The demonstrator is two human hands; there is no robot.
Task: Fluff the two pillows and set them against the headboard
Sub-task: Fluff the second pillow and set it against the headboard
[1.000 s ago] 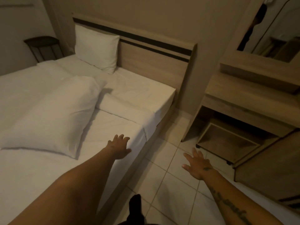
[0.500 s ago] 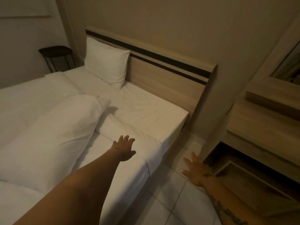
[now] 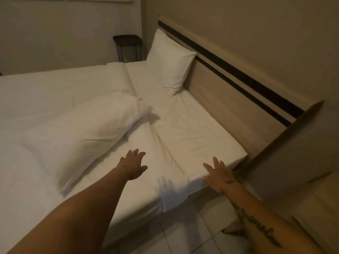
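One white pillow (image 3: pixel 169 62) stands upright on its long edge at the far end of the bed, leaning back against the headboard (image 3: pixel 229 85), which is pale wood with two dark stripes. Its case looks smooth and fairly plump, lower corner resting on the sheet. Second white pillow (image 3: pixel 82 136) lies flat and slumped across the near middle of the bed (image 3: pixel 192 132), well apart from the headboard; surface creased, one corner pointing toward the first pillow, casting a small shadow on the sheet. Left hand (image 3: pixel 133 166) reaches out over the sheet just beside the near edge of the flat pillow, palm down, fingers spread, holding nothing; whether it touches the sheet is unclear. Right hand (image 3: pixel 219 176) also wide open and empty, fingers splayed, over the near corner of the mattress at its edge; tattooed forearm behind it. White bedding folded back along the left. Dark side table (image 3: pixel 128 47) beyond the bed in the far corner. Pale tiled floor (image 3: pixel 185 233) below.
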